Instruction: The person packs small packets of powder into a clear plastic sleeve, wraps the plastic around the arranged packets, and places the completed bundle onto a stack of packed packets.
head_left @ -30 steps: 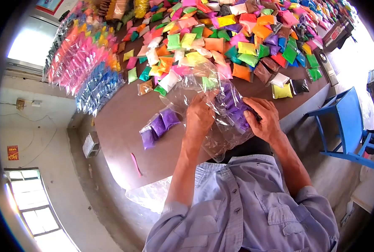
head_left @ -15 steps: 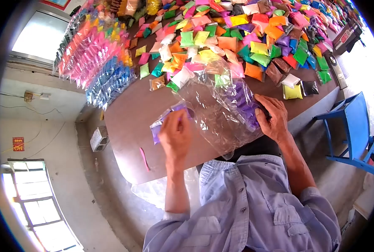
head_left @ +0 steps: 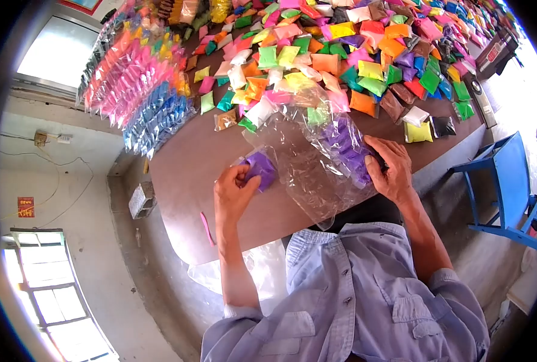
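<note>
Purple packets [head_left: 261,170] are gripped between the thumb and fingers of my left hand [head_left: 235,188], over the table's left part. To the right, my right hand [head_left: 391,169] is closed on the side of a large clear plastic bag [head_left: 308,175]. Inside that bag, several purple packets [head_left: 346,148] are bunched at its right side. The bag's wrinkled clear film spreads between my two hands, close to the packets in my left hand. How many packets my left hand holds is hard to tell.
A heap of many-coloured packets [head_left: 326,63] covers the back of the table [head_left: 187,199]. Filled clear bags of pink [head_left: 133,78] and blue [head_left: 160,117] items lie at the back left. A pink strip [head_left: 207,229] lies near the front left edge. A blue chair [head_left: 510,181] stands right.
My left hand has left the large bag, moved left and closed on the purple packets that lay on the table. My right hand stays at the bag. The view has shifted slightly.
</note>
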Available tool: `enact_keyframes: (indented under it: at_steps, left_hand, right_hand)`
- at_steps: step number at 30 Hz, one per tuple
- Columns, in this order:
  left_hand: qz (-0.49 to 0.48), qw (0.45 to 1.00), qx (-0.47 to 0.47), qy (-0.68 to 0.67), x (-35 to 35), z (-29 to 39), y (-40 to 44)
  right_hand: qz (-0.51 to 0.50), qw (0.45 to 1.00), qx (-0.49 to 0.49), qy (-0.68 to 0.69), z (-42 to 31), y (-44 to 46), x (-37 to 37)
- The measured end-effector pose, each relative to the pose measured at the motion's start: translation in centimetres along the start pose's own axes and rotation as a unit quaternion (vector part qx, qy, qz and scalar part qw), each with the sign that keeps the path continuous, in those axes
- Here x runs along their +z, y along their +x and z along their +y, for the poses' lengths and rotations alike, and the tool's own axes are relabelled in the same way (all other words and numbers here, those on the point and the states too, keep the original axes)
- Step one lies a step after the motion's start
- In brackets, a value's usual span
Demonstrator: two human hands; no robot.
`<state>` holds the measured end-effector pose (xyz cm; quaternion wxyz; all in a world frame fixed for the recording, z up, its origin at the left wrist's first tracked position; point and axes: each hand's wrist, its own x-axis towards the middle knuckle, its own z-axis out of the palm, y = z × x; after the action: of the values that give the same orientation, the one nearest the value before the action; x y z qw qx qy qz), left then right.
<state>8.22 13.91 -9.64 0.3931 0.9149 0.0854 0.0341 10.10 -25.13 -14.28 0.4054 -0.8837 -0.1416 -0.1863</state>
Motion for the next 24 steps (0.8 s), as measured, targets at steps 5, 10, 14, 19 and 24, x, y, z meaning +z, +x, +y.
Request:
enact_keyframes:
  at_steps: [5,10,14,19,24]
  left_hand:
    - [0.051,0.985,-0.093,-0.133,-2.3,4.2,-3.0]
    - [0.044,0.99,0.021,-0.13,3.4,7.0,-0.6]
    - [0.055,0.988,0.041,-0.136,9.0,8.1,1.5]
    - [0.07,0.981,0.001,-0.183,11.7,9.7,2.9]
    - [0.004,0.986,0.067,-0.155,13.3,8.6,4.9]
  right_hand:
    - [0.006,1.0,-0.007,0.0,0.1,0.0,0.1]
    - [0.007,1.0,-0.015,-0.006,0.2,0.1,0.1]
    - [0.005,1.0,-0.006,0.001,-0.1,0.2,-0.1]
    - [0.011,1.0,-0.012,0.004,0.0,0.2,0.1]
    - [0.007,1.0,-0.016,0.005,-0.1,0.3,0.0]
